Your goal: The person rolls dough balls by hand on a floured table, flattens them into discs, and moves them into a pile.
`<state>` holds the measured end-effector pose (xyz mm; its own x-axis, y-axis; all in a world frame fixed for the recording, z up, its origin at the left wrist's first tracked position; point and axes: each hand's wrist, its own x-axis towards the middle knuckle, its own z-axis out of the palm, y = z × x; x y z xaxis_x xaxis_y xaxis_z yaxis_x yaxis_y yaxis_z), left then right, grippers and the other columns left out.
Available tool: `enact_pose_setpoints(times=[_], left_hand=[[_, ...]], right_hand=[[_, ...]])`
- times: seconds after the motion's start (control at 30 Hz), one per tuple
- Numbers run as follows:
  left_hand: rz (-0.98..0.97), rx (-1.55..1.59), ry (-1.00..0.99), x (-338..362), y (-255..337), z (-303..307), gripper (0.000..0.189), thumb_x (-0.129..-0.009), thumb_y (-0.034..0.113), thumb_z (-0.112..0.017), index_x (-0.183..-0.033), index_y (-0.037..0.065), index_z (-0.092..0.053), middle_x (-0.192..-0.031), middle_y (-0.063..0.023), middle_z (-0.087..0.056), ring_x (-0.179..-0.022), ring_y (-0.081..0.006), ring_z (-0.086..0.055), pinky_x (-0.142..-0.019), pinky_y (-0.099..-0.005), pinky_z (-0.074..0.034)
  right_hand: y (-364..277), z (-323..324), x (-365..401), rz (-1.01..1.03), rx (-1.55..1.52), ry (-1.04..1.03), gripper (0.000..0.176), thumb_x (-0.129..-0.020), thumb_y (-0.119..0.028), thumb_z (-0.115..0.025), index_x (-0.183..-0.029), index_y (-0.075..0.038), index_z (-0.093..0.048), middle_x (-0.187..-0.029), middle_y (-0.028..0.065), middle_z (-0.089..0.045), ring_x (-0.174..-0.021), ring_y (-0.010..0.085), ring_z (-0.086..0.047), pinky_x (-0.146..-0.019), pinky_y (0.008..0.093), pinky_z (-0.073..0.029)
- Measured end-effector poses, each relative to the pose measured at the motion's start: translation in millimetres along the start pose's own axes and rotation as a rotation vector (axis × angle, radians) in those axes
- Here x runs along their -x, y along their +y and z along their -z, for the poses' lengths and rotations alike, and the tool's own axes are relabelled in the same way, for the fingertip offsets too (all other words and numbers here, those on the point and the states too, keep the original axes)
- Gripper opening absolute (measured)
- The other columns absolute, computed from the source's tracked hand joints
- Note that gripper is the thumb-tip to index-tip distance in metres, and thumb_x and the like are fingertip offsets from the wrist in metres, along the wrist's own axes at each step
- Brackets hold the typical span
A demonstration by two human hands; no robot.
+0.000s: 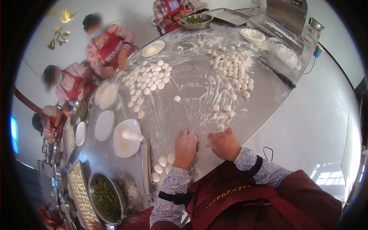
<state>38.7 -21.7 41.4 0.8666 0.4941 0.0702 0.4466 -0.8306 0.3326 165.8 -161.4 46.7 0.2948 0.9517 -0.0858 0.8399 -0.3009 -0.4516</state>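
The long steel bench point(268, 100) runs away from me, dusted all over with flour. Other people in red aprons work along its far left side. By my left elbow sits a metal bowl point(90, 191) of chopped greens, and just beyond it a white plate point(122, 151) carrying a pale roll of dough point(132, 135).

Two big clusters of dough balls lie further up the bench, one on the left point(147, 82) and one on the right point(232, 65), well apart from my hands. A small group of dough balls point(163, 163) lies just beside my left wrist, near the bench edge.

My left hand point(186, 147) is floury and lies palm down on the bench, fingers stretched out, the grip released. What is under the palm is hidden.

My right hand point(224, 145) rests close beside it, fingers curled towards the bench. A pale scrap of dough point(209, 143) shows at its thumb side, but I cannot tell whether the grip clenches it.

A single dough ball point(219, 126) sits just beyond both hands, touching neither.
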Motion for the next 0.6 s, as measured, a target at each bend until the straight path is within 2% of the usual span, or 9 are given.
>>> enact_pose_setpoints(times=[0.13,0.2,0.23,0.3,0.4,0.43,0.5,0.53,0.6], left_hand=[[0.026,0.165,0.110,-17,-5,1,0.031,-0.088,0.020,-0.056,-0.117,0.007,-0.058,-0.111,-0.0166,-0.058,-0.106,-0.0359,-0.052,-0.098,-0.0472,-0.035],[0.184,0.130,0.381,-31,-3,14,0.038,-0.093,0.023,-0.051,-0.128,0.010,-0.054,-0.125,-0.0185,-0.053,-0.118,-0.0365,-0.046,-0.105,-0.0493,-0.028],[0.187,0.128,0.375,-37,2,23,0.038,-0.093,0.023,-0.051,-0.128,0.010,-0.054,-0.125,-0.0185,-0.053,-0.118,-0.0365,-0.046,-0.105,-0.0493,-0.028],[0.221,0.182,0.461,-49,12,36,0.044,-0.095,0.024,-0.048,-0.138,0.012,-0.046,-0.135,-0.0198,-0.046,-0.129,-0.0387,-0.037,-0.107,-0.0519,-0.024],[0.239,0.138,0.473,-64,19,29,0.049,-0.096,0.027,-0.048,-0.143,0.017,-0.041,-0.142,-0.0202,-0.040,-0.132,-0.0417,-0.033,-0.107,-0.0560,-0.023],[0.238,0.141,0.468,-66,20,24,0.049,-0.096,0.027,-0.048,-0.143,0.017,-0.041,-0.142,-0.0202,-0.040,-0.132,-0.0417,-0.033,-0.107,-0.0560,-0.023],[0.109,-0.007,0.550,-69,20,7,0.049,-0.095,0.031,-0.048,-0.143,0.023,-0.042,-0.146,-0.0164,-0.037,-0.134,-0.0423,-0.030,-0.107,-0.0605,-0.020],[0.112,0.001,0.545,-66,19,-12,0.049,-0.095,0.031,-0.048,-0.143,0.023,-0.042,-0.146,-0.0164,-0.037,-0.134,-0.0423,-0.030,-0.107,-0.0605,-0.020],[0.048,-0.264,0.248,-49,24,-41,0.050,-0.094,0.034,-0.049,-0.143,0.027,-0.042,-0.150,-0.0111,-0.034,-0.138,-0.0401,-0.026,-0.108,-0.0636,-0.016]], right_hand=[[10,-7,-3,-0.011,-0.105,0.025,0.036,-0.079,-0.022,-0.063,-0.112,-0.008,-0.057,-0.102,0.0097,-0.063,-0.103,0.0279,-0.058,-0.089,0.0441,-0.040],[15,-12,0,0.029,-0.279,0.166,0.035,-0.079,-0.019,-0.063,-0.112,-0.007,-0.057,-0.106,0.0123,-0.060,-0.104,0.0304,-0.056,-0.090,0.0455,-0.041],[16,-15,0,0.027,-0.284,0.162,0.035,-0.079,-0.019,-0.063,-0.112,-0.007,-0.057,-0.106,0.0123,-0.060,-0.104,0.0304,-0.056,-0.090,0.0455,-0.041],[17,-20,-2,0.277,-0.374,0.363,0.036,-0.078,-0.014,-0.064,-0.112,-0.005,-0.056,-0.106,0.0146,-0.057,-0.103,0.0333,-0.055,-0.094,0.0471,-0.040],[20,-30,-3,0.355,-0.302,0.303,0.035,-0.076,-0.009,-0.065,-0.110,-0.004,-0.056,-0.103,0.0151,-0.057,-0.101,0.0348,-0.054,-0.092,0.0453,-0.042],[22,-30,-2,0.349,-0.303,0.301,0.035,-0.076,-0.009,-0.065,-0.110,-0.004,-0.056,-0.103,0.0151,-0.057,-0.101,0.0348,-0.054,-0.092,0.0453,-0.042],[23,-27,1,0.180,-0.498,0.259,0.034,-0.075,-0.006,-0.066,-0.107,-0.003,-0.055,-0.102,0.0152,-0.057,-0.099,0.0342,-0.054,-0.088,0.0423,-0.045],[24,-24,2,0.173,-0.496,0.254,0.034,-0.075,-0.006,-0.066,-0.107,-0.003,-0.055,-0.102,0.0152,-0.057,-0.099,0.0342,-0.054,-0.088,0.0423,-0.045],[24,-18,6,0.085,-0.474,0.237,0.033,-0.074,-0.005,-0.067,-0.104,-0.003,-0.055,-0.100,0.0150,-0.056,-0.097,0.0340,-0.054,-0.085,0.0403,-0.047]])
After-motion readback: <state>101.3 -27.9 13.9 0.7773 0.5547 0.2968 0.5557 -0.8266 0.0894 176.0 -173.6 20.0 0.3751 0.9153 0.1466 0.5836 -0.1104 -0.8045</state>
